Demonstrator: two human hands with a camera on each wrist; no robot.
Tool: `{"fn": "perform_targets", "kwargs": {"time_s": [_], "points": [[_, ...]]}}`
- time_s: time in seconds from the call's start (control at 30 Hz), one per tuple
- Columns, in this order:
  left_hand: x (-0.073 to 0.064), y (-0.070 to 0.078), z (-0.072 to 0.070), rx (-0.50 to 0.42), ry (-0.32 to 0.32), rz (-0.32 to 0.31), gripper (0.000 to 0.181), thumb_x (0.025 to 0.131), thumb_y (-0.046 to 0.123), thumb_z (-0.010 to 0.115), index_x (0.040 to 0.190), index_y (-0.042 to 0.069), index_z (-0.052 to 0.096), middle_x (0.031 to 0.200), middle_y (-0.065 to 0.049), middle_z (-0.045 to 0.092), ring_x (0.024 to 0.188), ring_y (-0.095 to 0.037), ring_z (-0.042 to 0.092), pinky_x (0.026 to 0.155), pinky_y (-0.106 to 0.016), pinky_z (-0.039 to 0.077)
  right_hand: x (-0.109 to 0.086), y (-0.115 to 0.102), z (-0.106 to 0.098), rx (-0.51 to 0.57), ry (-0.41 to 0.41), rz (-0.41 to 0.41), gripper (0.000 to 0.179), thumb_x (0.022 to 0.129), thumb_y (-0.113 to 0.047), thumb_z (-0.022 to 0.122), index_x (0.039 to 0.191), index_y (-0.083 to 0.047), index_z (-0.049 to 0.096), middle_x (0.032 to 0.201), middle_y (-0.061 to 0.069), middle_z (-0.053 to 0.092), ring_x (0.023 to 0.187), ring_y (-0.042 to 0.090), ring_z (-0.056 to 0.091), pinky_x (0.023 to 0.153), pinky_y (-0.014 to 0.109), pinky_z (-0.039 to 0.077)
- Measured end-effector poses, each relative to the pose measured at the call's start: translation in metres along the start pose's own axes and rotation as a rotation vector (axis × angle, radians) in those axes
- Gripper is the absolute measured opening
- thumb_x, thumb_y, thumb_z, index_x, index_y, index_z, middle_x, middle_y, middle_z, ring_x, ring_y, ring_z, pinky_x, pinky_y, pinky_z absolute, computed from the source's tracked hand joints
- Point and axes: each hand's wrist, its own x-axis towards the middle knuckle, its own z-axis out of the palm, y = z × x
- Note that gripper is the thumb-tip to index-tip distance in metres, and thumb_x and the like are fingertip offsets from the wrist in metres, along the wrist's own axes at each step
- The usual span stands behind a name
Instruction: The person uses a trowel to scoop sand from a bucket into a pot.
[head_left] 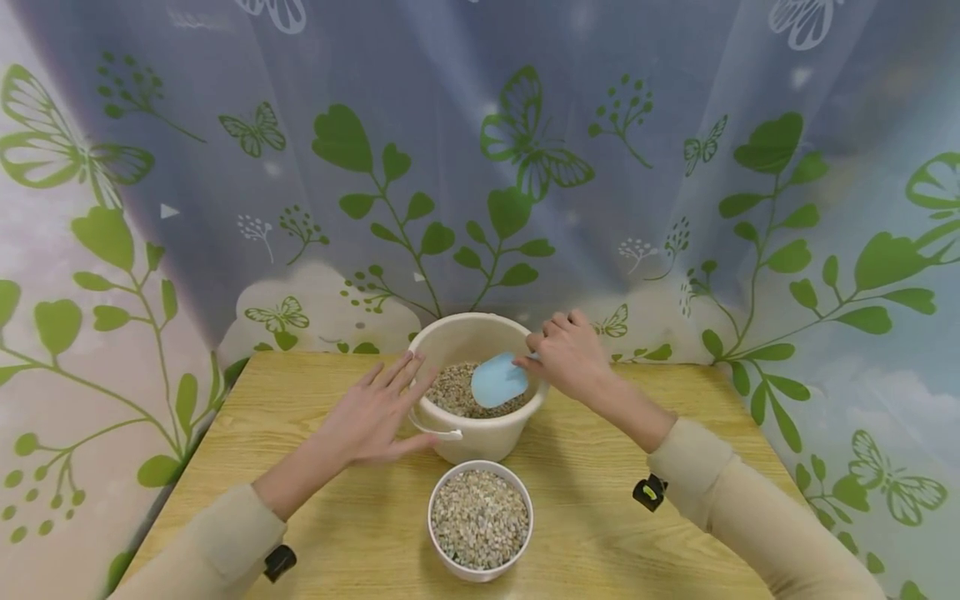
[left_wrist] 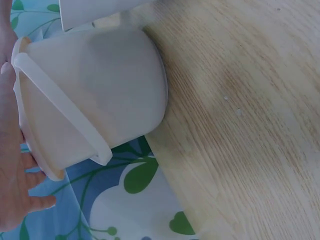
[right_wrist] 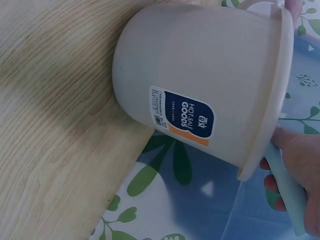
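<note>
A cream plastic bucket (head_left: 480, 435) stands on the wooden table, with gravel (head_left: 453, 390) in its bottom. My right hand (head_left: 573, 357) grips the handle of a light blue scoop (head_left: 498, 380) at the bucket's right rim; the scoop's blade lies inside, over the gravel. In the right wrist view the scoop's handle (right_wrist: 286, 187) runs through the curled fingers. At the left rim my left hand (head_left: 375, 408) rests with fingers straight and spread, beside the bucket's white carrying handle (left_wrist: 65, 105). In front of the bucket stands a white bowl (head_left: 480, 575) heaped with gravel (head_left: 480, 517).
The wooden table (head_left: 337, 517) reaches back to a curtain (head_left: 450, 167) printed with green leaves and butterflies, close behind the bucket. A printed label (right_wrist: 182, 115) is on the bucket's side. Small clear specks (left_wrist: 239, 112) lie on the table.
</note>
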Motion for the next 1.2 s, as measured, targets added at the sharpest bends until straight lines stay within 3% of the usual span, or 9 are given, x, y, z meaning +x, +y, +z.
{"fn": "perform_targets", "kwargs": {"time_s": [0.2, 0.4, 0.57, 0.9, 1.2], "points": [[0.005, 0.001, 0.002, -0.001, -0.043, -0.011, 0.099, 0.096, 0.080, 0.046, 0.168, 0.015, 0.029, 0.173, -0.020, 0.031, 0.160, -0.037, 0.034, 0.126, -0.059, 0.039, 0.002, -0.002, 0.014, -0.013, -0.009, -0.010, 0.041, 0.095, -0.057, 0.072, 0.082, -0.019, 0.076, 0.078, 0.004, 0.073, 0.078, 0.023, 0.057, 0.075, 0.035, 0.039], [0.010, 0.000, 0.004, 0.001, -0.029, -0.002, 0.098, 0.098, 0.082, 0.039, 0.167, 0.013, 0.031, 0.172, -0.021, 0.030, 0.161, -0.038, 0.033, 0.127, -0.059, 0.037, 0.007, -0.002, 0.020, -0.051, -0.029, -0.033, 0.043, 0.095, -0.060, 0.070, 0.080, -0.019, 0.073, 0.075, 0.003, 0.070, 0.073, 0.021, 0.050, 0.074, 0.034, 0.031], [0.012, -0.001, 0.005, 0.004, -0.016, 0.002, 0.097, 0.098, 0.082, 0.036, 0.166, 0.013, 0.034, 0.172, -0.021, 0.032, 0.160, -0.038, 0.034, 0.126, -0.059, 0.038, 0.014, -0.001, 0.022, -0.074, -0.012, -0.075, 0.045, 0.093, -0.059, 0.073, 0.079, -0.017, 0.071, 0.077, 0.004, 0.071, 0.079, 0.023, 0.059, 0.077, 0.035, 0.039], [0.015, -0.001, 0.005, -0.003, -0.041, -0.009, 0.095, 0.097, 0.077, 0.048, 0.166, 0.013, 0.034, 0.173, -0.020, 0.031, 0.161, -0.037, 0.032, 0.129, -0.059, 0.035, 0.029, -0.005, 0.023, -0.108, -0.108, -0.177, 0.044, 0.094, -0.061, 0.070, 0.088, -0.018, 0.078, 0.093, 0.004, 0.077, 0.089, 0.021, 0.063, 0.086, 0.035, 0.046], [0.016, -0.002, 0.005, -0.014, -0.034, -0.006, 0.095, 0.097, 0.078, 0.048, 0.166, 0.013, 0.036, 0.172, -0.020, 0.032, 0.161, -0.037, 0.033, 0.127, -0.060, 0.038, 0.038, -0.009, 0.026, -0.153, -0.143, -0.256, 0.044, 0.097, -0.063, 0.065, 0.088, -0.021, 0.077, 0.094, 0.001, 0.076, 0.088, 0.021, 0.062, 0.080, 0.034, 0.039]]}}
